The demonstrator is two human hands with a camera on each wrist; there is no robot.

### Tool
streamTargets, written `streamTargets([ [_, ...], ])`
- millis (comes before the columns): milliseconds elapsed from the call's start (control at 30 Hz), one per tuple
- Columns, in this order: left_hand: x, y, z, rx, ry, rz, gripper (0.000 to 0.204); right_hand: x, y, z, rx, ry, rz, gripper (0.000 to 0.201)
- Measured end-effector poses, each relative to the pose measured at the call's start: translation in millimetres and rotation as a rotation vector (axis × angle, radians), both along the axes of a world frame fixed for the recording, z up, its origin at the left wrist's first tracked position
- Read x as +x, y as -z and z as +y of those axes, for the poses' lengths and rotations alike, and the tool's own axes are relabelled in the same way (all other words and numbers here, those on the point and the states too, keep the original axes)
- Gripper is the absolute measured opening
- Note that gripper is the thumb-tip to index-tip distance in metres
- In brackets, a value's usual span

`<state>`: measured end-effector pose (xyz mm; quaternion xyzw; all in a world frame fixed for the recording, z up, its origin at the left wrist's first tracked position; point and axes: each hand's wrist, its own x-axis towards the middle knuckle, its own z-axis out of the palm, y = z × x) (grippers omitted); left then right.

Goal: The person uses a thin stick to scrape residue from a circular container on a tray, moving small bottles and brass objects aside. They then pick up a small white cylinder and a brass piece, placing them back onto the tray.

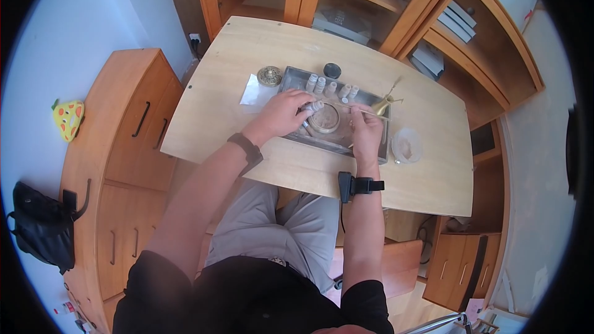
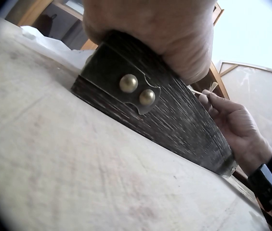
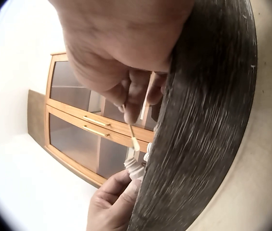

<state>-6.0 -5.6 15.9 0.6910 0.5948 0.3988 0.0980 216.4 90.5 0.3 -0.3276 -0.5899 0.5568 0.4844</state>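
Note:
Over a dark wooden tray, the left hand holds a small pale bottle tilted, its mouth toward the other hand. Thumb and fingers of the right hand pinch a thin stick. In the right wrist view the tip of the stick is just off the mouth of the bottle, which the left hand grips. A round dish lies in the tray below the hands. The left wrist view shows the tray's side; the left fingers are hidden there.
Several small bottles stand along the tray's back. A brass vessel with tools is at its right, a clear bowl beyond. White paper, an ornate lid and a black round item lie around the tray.

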Motion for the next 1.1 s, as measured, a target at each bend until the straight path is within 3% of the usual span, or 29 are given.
streamTargets([
  [67, 1, -1, 0, -0.01, -0.008, -0.009, 0.03, -1, -3, -2, 0.003, 0.079, -0.109, 0.017],
  [167, 1, -2, -1, -0.002, -0.015, -0.01, 0.029, -7, -14, -11, 0.212, 0.174, -0.294, 0.019],
  [433, 1, -1, 0, -0.016, -0.048, -0.064, 0.029, -4, 10, 5, 0.081, 0.106, -0.345, 0.017],
  [667, 3, -2, -1, -0.036, -0.065, -0.101, 0.029, -3, 6, 6, 0.024, 0.03, -0.367, 0.014],
  [1100, 2, -4, -2, 0.004, 0.001, -0.048, 0.03, -4, -8, -4, -0.088, 0.042, -0.025, 0.019],
])
